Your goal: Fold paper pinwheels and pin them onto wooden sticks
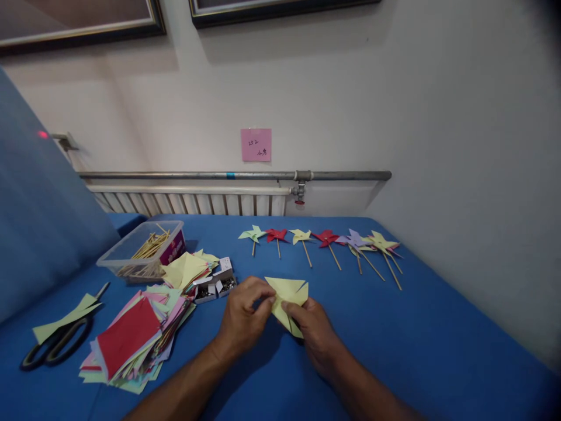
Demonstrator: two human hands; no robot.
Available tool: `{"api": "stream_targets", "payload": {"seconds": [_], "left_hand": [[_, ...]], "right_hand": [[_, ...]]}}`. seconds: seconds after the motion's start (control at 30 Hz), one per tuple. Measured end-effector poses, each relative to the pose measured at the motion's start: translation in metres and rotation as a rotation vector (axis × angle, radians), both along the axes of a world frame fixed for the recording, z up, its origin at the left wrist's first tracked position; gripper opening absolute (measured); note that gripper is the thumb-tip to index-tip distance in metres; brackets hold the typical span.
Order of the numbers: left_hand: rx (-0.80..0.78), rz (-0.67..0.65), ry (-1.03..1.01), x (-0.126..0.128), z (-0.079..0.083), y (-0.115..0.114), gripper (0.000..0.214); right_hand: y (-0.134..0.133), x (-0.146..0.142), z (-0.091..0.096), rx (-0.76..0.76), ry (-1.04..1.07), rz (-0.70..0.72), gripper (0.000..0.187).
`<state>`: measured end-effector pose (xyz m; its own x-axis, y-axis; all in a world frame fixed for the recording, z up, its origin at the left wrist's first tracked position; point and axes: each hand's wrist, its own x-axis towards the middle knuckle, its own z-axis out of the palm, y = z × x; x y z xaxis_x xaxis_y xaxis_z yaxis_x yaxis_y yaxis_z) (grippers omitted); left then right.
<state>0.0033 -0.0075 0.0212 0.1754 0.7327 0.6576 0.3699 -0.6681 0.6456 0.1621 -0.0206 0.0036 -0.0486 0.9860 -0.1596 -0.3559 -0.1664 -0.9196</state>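
Note:
Between my hands, above the blue table, is a yellow paper square with slits cut in from its corners. My left hand pinches its left edge between thumb and fingers. At the lower right, my right hand grips the sheet, thumb on top and fingers underneath. Just left of my left hand sits a small open box of metal pins. Beyond the paper lies a row of finished pinwheels on sticks, among them a red pinwheel and a yellow pinwheel.
A stack of coloured paper lies on the left, with black-handled scissors beside it under a paper scrap. Behind the stack stands a clear plastic tub of wooden sticks. A wall with a pipe and radiator bounds the table at the back.

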Motion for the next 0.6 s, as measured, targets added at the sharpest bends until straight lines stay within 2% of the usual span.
{"api": "stream_targets", "payload": {"seconds": [0.17,0.43,0.6], "left_hand": [[0.175,0.011,0.239,-0.003,-0.002,-0.002,0.020],[0.124,-0.018,0.357,-0.007,0.000,-0.003,0.023],[0.144,-0.004,0.425,-0.008,0.004,-0.004,0.023]], "right_hand": [[-0.002,-0.001,0.006,0.016,0.029,0.046,0.024],[-0.001,0.002,0.005,0.027,0.040,0.079,0.032],[-0.004,0.002,0.013,0.023,0.068,0.106,0.028]]}}
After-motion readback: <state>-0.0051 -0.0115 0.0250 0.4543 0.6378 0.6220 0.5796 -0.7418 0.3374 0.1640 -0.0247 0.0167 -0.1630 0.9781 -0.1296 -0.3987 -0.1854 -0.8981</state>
